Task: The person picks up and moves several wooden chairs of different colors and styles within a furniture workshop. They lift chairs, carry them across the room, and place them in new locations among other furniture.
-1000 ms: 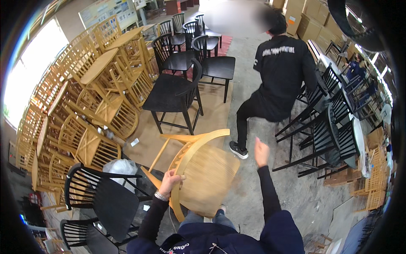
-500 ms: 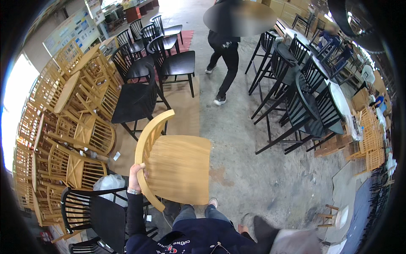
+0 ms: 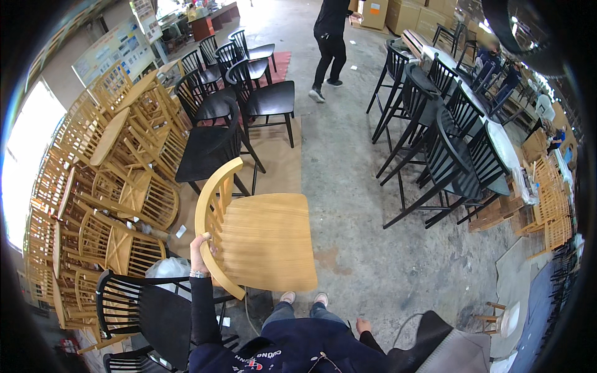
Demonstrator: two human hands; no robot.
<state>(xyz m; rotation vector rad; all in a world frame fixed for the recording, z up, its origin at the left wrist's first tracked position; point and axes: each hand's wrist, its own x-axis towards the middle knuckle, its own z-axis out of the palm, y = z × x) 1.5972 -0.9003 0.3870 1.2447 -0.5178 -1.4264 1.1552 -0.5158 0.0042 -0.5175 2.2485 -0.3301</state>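
Note:
My left hand [image 3: 201,252] is closed around the curved top rail of a light wooden chair [image 3: 267,239], at the rail's near left part. The chair's slatted back is on the left and its broad seat extends to the right, in front of my feet. Whether its legs touch the floor is hidden. My right hand [image 3: 363,326] hangs low beside my right hip, apart from the chair; its fingers are too small and foreshortened to read. Just left of my left forearm stands a black chair [image 3: 163,320] with a slatted back.
Piled light wooden chairs [image 3: 134,196] line the left side. Black chairs [image 3: 267,98] stand ahead on cardboard and a red mat. Tall black chairs [image 3: 457,165] flank a long table at right. A person in black [image 3: 329,46] is farther up the aisle. A small stool [image 3: 507,318] lies at lower right.
The person in black has walked farther away up the aisle. My left hand keeps its hold on the wooden chair, which has turned slightly. My right hand shows more fully beside my hip.

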